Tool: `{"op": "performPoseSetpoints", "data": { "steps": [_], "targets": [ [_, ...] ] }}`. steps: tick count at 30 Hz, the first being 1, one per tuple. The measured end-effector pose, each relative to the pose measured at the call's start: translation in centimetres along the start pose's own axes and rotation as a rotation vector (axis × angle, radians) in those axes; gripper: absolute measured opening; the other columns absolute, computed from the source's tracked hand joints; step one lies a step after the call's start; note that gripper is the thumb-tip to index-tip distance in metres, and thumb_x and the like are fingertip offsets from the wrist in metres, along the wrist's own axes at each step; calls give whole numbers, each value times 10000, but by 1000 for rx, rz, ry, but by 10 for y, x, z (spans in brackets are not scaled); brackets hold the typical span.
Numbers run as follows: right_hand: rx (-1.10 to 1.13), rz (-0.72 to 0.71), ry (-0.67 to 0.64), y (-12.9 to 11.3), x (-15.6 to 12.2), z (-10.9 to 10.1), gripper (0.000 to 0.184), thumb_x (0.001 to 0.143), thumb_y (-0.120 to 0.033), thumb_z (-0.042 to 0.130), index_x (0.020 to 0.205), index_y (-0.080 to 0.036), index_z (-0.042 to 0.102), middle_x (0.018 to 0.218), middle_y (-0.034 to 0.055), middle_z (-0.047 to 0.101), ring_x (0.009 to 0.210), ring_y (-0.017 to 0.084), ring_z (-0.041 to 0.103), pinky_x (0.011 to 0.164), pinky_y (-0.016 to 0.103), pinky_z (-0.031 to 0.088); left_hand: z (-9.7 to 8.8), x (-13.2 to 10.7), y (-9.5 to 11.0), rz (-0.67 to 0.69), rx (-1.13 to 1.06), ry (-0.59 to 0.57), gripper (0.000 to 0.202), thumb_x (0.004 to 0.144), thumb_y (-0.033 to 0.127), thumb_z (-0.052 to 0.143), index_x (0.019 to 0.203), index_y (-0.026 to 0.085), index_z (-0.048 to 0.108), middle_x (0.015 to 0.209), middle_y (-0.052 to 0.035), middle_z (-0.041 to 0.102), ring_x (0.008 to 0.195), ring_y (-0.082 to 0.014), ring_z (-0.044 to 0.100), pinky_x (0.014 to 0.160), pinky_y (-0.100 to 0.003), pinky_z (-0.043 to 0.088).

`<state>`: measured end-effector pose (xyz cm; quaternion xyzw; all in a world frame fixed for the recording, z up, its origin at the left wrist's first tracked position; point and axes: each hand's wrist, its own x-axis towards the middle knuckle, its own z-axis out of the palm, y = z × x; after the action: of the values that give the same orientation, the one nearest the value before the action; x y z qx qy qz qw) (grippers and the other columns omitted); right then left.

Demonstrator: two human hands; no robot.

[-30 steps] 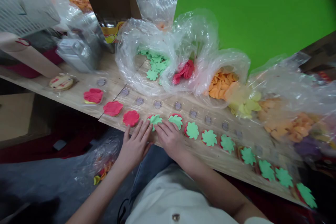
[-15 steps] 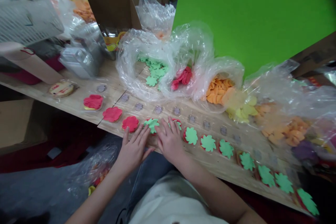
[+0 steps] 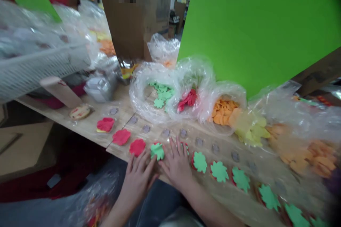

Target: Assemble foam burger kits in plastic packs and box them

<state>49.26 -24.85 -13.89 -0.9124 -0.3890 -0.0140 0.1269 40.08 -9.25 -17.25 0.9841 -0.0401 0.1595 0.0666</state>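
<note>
A row of flower-shaped foam cutouts runs along the near edge of a wooden board (image 3: 186, 189). Three red flowers (image 3: 121, 137) lie at its left end; several green flowers (image 3: 219, 171) on red ones follow to the right. My left hand (image 3: 138, 174) lies flat with fingers stretched out, its fingertips against a green flower (image 3: 157, 150). My right hand (image 3: 176, 161) rests flat beside it, fingers spread, covering most of another green-on-red flower (image 3: 185, 146). Neither hand holds anything.
Behind the row lie small grey discs (image 3: 146, 128). Open plastic bags hold green (image 3: 162, 94), red (image 3: 188, 99) and orange cutouts (image 3: 223, 108), with yellow (image 3: 250, 127) and more orange farther right. A white basket (image 3: 34, 67), a cardboard box (image 3: 133, 25) and a green panel (image 3: 255, 25) stand behind.
The view has tilted up and blurred, so everything sits lower in frame. Both hands stay flat at the same two flowers; the right hand slid onto the flower beside it.
</note>
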Motion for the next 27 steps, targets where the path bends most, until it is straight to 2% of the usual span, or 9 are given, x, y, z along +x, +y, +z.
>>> {"op": "performPoseSetpoints", "data": {
  "steps": [4,7,9,11,14,17,19,21,27],
  "targets": [
    [-16,-94,81,-2,-8,2,525,823,-435,508,1318,-293,403,1445,60,295,1324,344,226,1014,590,242,-8,-3,-10,26,-44,81,474,799,284,523,1269,260,469,1163,-76,577,1113,-236,490,1005,-420,298],
    [-22,-91,203,2,-4,-2,482,823,-352,515,1295,-288,437,1423,49,340,1311,343,261,976,563,337,-29,33,-26,-77,-206,59,419,828,230,448,1247,229,475,1178,-86,552,1108,-204,490,938,-339,391],
    [-22,-99,279,10,0,-5,464,813,-274,514,1274,-271,465,1403,48,374,1315,337,254,948,535,393,-37,85,-41,-160,-296,4,382,860,212,363,1222,200,485,1199,-92,541,1124,-180,482,939,-306,395],
    [-32,-132,346,22,1,-6,482,780,-191,517,1257,-258,485,1376,56,411,1318,334,247,917,515,435,-30,153,-58,-231,-287,-102,397,865,221,341,1241,182,463,1238,-94,527,1157,-176,464,974,-306,362],
    [-70,-226,444,47,-4,2,509,728,-114,501,1218,-252,521,1318,76,472,1312,334,262,863,492,482,5,248,-79,-315,-248,-118,532,832,234,400,1350,135,333,1357,-182,399,1242,-284,379,990,-438,317],
    [-97,-183,536,72,-16,15,505,684,-51,471,1115,-287,584,1238,63,541,1298,325,300,842,481,497,49,302,-86,-362,-249,-145,562,811,300,466,1351,190,355,1438,-193,262,1315,-376,218,989,-550,238],
    [-94,-99,580,85,-25,21,512,662,-20,463,1061,-308,604,1194,47,573,1285,320,328,852,482,491,71,309,-85,-369,-280,-141,481,829,305,449,1302,220,426,1440,-164,272,1328,-353,189,1005,-539,208],
    [-87,-58,585,94,-29,21,513,657,-11,463,1049,-310,605,1173,46,585,1271,320,351,859,487,484,84,303,-83,-380,-332,-116,409,841,287,435,1241,224,486,1395,-147,348,1310,-310,235,1013,-496,220],
    [-72,-192,449,99,-21,-2,514,665,-65,481,1125,-271,579,1263,51,528,1282,318,326,907,478,452,83,286,-82,-514,-615,16,196,797,274,508,928,182,621,1124,-115,531,1129,-241,427,965,-385,309]
  ]
}}
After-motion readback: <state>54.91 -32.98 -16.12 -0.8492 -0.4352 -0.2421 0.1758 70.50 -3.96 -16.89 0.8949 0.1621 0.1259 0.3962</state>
